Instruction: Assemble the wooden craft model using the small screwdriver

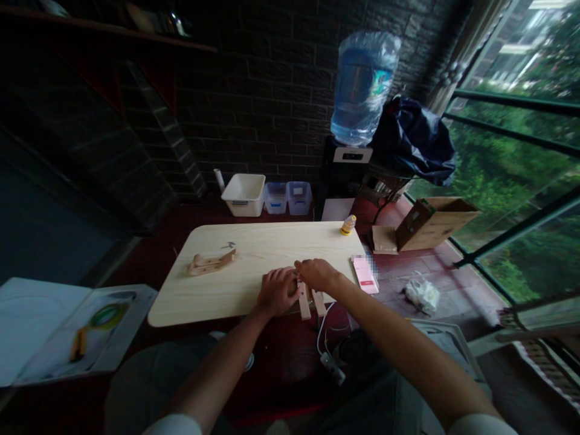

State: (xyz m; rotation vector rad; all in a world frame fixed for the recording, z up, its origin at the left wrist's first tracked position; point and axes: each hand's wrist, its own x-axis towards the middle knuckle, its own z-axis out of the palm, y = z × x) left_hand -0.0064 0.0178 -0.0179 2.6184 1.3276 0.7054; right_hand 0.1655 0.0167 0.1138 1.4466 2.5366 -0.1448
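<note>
At the front edge of the pale wooden table, my left hand is wrapped over a wooden piece with two prongs that stick out past the edge. My right hand is closed just above the same piece, its fingertips pinched together; what they hold is too small to make out. On the left half of the table lies another wooden assembly. Small dark metal parts rest behind it.
A small yellow-based bottle stands at the back right, and a phone lies at the right edge. Behind the table are plastic bins and a water dispenser. An open case sits at the left. A white cable hangs below.
</note>
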